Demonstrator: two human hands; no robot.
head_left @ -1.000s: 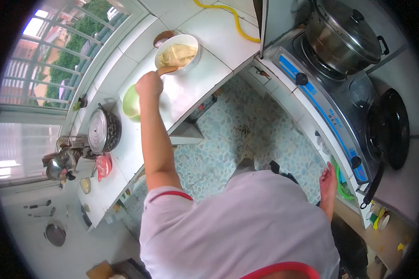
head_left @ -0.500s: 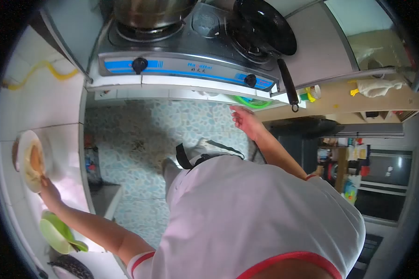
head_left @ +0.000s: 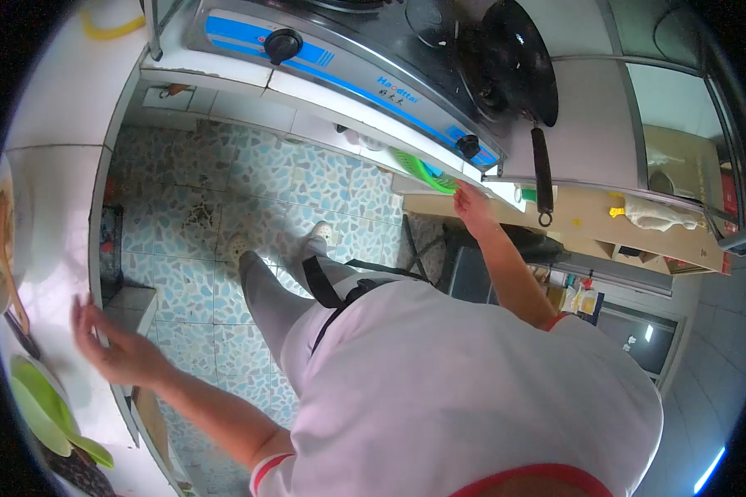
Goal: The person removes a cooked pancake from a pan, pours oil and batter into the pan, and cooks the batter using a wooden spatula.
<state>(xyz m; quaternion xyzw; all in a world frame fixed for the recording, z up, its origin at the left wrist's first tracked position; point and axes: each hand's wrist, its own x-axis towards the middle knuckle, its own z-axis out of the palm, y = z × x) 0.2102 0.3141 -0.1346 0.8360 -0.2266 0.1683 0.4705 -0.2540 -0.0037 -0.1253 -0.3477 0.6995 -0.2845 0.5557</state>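
My left hand [head_left: 124,348] is over the edge of the white counter at the left, its fingers apart and nothing in them. Past its fingertips a wooden spoon [head_left: 14,291] rests in a pale bowl [head_left: 22,236], cut off by the view's dark border. A dark-handled utensil [head_left: 21,334] lies between that bowl and a green dish [head_left: 46,406]. My right hand [head_left: 477,211] is by the stove's front corner, fingers loosely extended, right beside a green basket [head_left: 423,171] below the stove. Whether the fingertips touch the basket cannot be made out.
The two-burner gas stove [head_left: 340,70] stands ahead, with a black wok [head_left: 522,66] whose handle [head_left: 542,170] juts over the counter edge. A white cloth [head_left: 659,213] hangs at the right. Tiled floor [head_left: 182,273] lies between the counters.
My left hand has come away from the bowl, back toward the counter edge. My right hand has moved right, closer to the stove corner and green basket. The view has turned and shifted.
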